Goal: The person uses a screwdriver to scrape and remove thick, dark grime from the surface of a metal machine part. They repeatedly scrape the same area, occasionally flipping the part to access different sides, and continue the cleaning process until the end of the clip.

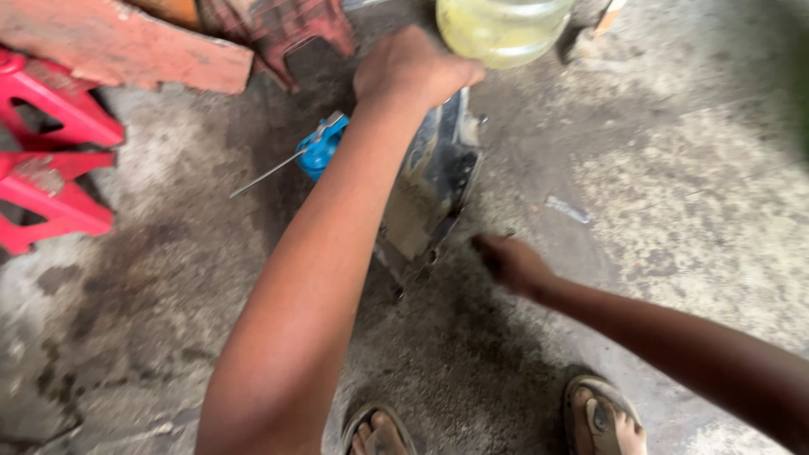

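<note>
**Greasy metal cover gripped on a stained concrete floor**

Greasy metal is what the left hand (413, 72) closes on: the top edge of an engine cover (434, 181) stood on the concrete floor (674, 168). Below it, the right hand (510, 263) curls at the cover's lower corner; its fingers blur, so whether it grips is unclear. Steadying both ends seems wise. Beyond the upper grip, a yellowish plastic jar (501, 29) is cut off; a blue oil can (320, 147) lies beside.

Floor open from 2 to 4 o'clock, bare concrete, only a small scrap (566, 209) lying there. Center blocked by the metal cover (434, 181); blue oil can (320, 147) just beside it at 10. Jar (503, 25) crowds 12. Red stands (50, 160) block 9. Feet in sandals (602, 417) at 6.
</note>
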